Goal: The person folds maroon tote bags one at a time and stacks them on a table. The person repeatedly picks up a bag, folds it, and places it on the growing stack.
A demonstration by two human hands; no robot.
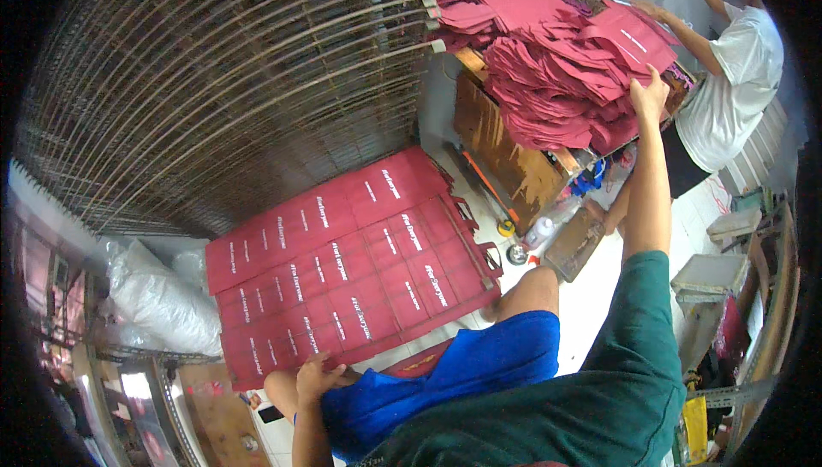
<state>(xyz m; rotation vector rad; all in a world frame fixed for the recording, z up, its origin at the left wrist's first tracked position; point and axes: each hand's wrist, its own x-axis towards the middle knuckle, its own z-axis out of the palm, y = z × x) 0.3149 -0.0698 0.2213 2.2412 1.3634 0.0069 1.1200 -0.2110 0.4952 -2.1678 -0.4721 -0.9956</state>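
My right arm stretches far forward, and my right hand point(651, 93) is closed on the edge of a red fabric piece point(632, 39) with small white print. This piece lies on top of a big rumpled pile of red fabric point(548, 82) on a wooden table. Down at the left, my left hand point(318, 375) rests with its fingers apart at the near edge of printed red fabric pieces point(342, 270). Those pieces lie flat in overlapping rows on a low wire rack tray, and dark handle loops stick out at its right end.
Raised wire rack trays point(248, 65) lean over the far left. A co-worker in a white shirt point(745, 82) stands beyond the pile, at the right. White plastic sacks point(158, 296) lie at left. A bottle point(539, 233) and wooden stool point(575, 243) are on the floor.
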